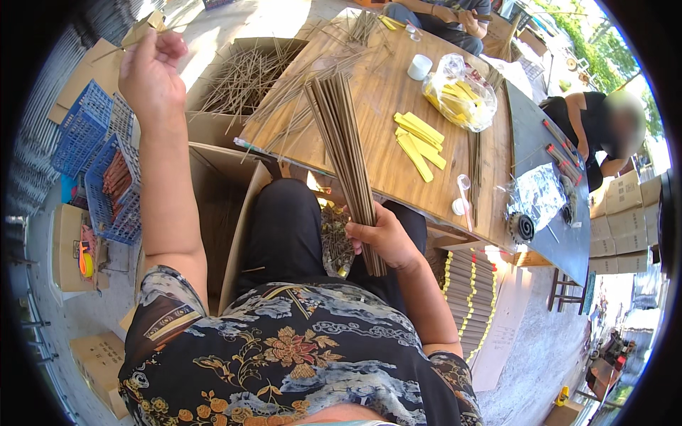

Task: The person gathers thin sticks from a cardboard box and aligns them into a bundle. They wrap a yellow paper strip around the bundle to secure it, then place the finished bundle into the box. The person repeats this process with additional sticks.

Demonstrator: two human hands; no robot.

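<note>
Left hand (158, 74): raised at the far left, well apart from the table, its fingertips pinching 1 thin stick (108, 54).
Right hand (387, 238): closed around the lower part of the stick bundle (343, 153), thumb across the front.
Bundle's place: above the person's lap, in front of the table's near edge, tilted with its upper end toward the left.
Bundle's look: many long, slim, straight sticks, dull brown, packed tight near the grip and fanning slightly wider at the top; the tips there are a little uneven.
Wooden table (380, 92): carries flat yellow strips (419, 144) in a small overlapping pile, and a clear plastic bag (477, 113) with more yellow strips inside.
Cardboard box (213, 128): beside the table's left edge, filled with loose brown sticks (249, 79) lying crisscross.
</note>
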